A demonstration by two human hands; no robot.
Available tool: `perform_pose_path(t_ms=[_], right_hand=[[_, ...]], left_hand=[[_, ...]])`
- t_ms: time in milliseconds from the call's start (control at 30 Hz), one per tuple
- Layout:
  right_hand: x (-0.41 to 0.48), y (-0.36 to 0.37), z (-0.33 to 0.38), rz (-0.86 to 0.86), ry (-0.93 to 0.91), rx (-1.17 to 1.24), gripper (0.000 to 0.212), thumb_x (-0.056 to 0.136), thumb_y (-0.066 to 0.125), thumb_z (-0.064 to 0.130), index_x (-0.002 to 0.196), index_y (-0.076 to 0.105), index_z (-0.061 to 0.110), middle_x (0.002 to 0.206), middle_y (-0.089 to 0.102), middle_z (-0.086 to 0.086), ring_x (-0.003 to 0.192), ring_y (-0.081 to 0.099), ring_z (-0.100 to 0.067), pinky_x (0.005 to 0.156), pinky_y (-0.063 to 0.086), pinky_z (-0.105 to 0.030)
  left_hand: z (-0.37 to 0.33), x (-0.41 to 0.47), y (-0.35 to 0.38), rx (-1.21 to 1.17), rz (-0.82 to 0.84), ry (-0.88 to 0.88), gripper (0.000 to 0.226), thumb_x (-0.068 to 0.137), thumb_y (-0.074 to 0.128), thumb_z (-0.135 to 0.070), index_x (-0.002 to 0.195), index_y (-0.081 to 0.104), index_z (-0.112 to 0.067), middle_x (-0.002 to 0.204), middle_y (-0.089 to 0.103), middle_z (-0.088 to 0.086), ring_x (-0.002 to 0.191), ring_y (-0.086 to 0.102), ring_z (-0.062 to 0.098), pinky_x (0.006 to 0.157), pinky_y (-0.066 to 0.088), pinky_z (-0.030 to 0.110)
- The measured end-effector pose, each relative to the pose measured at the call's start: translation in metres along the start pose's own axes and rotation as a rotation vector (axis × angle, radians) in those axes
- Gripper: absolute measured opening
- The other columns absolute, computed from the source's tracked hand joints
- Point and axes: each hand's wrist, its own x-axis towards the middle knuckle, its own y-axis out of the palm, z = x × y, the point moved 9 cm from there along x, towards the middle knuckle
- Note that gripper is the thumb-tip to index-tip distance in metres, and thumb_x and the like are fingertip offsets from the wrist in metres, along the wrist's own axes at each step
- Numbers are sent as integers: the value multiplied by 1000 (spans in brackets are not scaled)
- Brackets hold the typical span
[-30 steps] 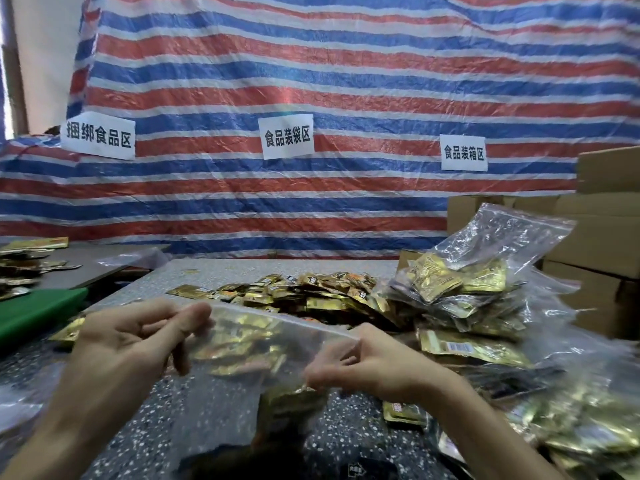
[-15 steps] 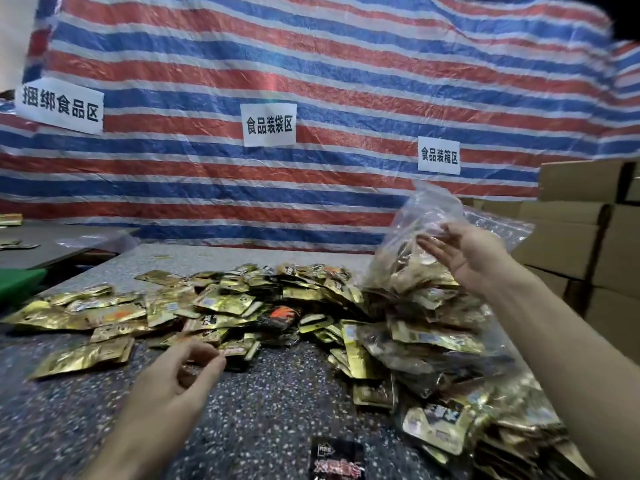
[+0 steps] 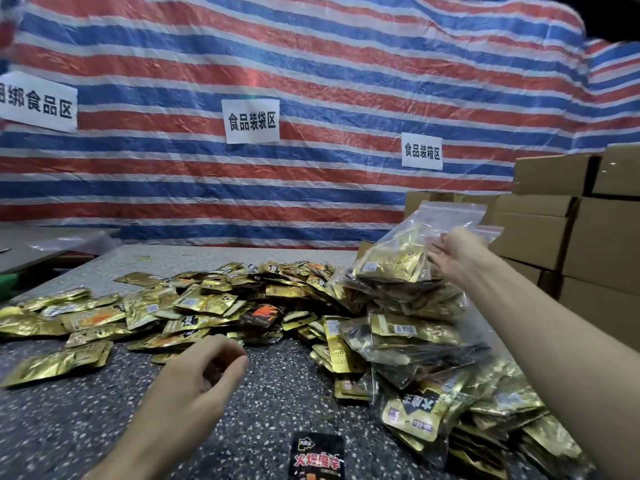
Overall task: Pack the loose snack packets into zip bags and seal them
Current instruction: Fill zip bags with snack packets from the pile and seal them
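Note:
A clear zip bag (image 3: 394, 261) filled with gold snack packets stands on top of a heap of filled bags (image 3: 415, 341) at the right of the table. My right hand (image 3: 453, 252) is stretched out to it, with straight fingers touching the bag's right side. Over the speckled table (image 3: 86, 427) hovers my left hand (image 3: 201, 379), fingers loosely curled and holding nothing. Loose gold packets (image 3: 207, 303) lie spread across the table's middle and left, just beyond that hand.
A single black packet (image 3: 317, 455) lies at the near edge. Cardboard boxes (image 3: 588, 244) are stacked at the right behind the heap. A striped tarp (image 3: 311, 81) with paper signs closes off the back. A lower side table (image 3: 34, 244) stands at far left.
A second ago both hands held a filled zip bag by its top edge. My right hand carried it to the heap on the right; my left hand let go and stayed over the table.

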Motion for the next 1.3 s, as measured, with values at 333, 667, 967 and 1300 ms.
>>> perform_pose_path(t_ms=[333,667,967,1300], right_hand=[[15,-2,15,-7,-44,299,51,96,46,-14,144,33,-5,128,58,-20,99,68,-20,76,59,-25],[17,-37,10,-102,-108,-659,27,92,59,-3,119,56,-9,78,58,-11,55,52,-15,39,40,-19],[-44,-18,-2,73,-27,-685,36,99,60,15,129,53,-4,92,70,-16,62,55,-16,47,42,-23],[-181,108,-106,629,-312,-783,18,95,65,26,79,72,21,73,75,6,54,58,-5,50,44,-23]], left_hand=[[-24,12,6,-69,-35,69,12,93,64,-26,82,66,-29,83,66,-16,59,56,5,51,42,15],[-44,17,20,-135,-11,85,9,93,64,-23,86,66,-28,85,66,-18,66,59,3,54,46,14],[-73,13,14,-199,-11,141,8,92,63,-27,85,66,-28,81,66,-10,68,59,12,55,48,18],[-53,1,-31,-137,-112,111,9,96,62,-25,89,65,-29,82,66,-16,66,61,5,54,48,21]])
